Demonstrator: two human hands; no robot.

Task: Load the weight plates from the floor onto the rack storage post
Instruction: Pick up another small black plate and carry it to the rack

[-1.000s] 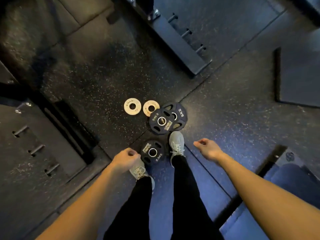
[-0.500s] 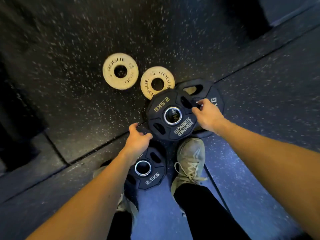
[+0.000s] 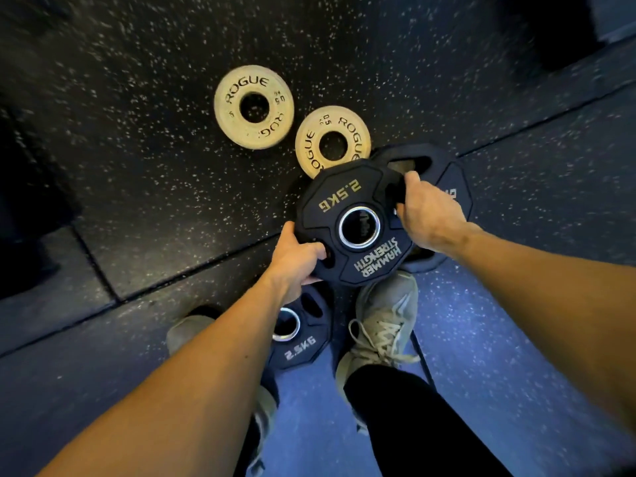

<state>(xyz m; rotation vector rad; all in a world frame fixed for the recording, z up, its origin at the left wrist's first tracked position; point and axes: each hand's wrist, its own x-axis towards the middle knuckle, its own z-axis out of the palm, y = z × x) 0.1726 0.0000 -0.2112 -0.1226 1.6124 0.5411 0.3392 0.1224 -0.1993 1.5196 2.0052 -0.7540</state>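
A black 2.5 kg Hammer Strength plate lies partly on a larger black plate. My left hand grips its near-left edge, thumb on top. My right hand grips its right side, with fingers in a handle slot. A second black 2.5 kg plate lies flat on the floor under my left forearm. Two small cream Rogue plates lie flat beyond them. No rack storage post is in view.
I stand bent over a speckled black rubber floor with seams between tiles. My grey shoes are right beside the near plate. A dark object sits at the top right.
I have bent down from standing. Both hands have closed onto the top 2.5 kg plate; its left edge now looks slightly raised.
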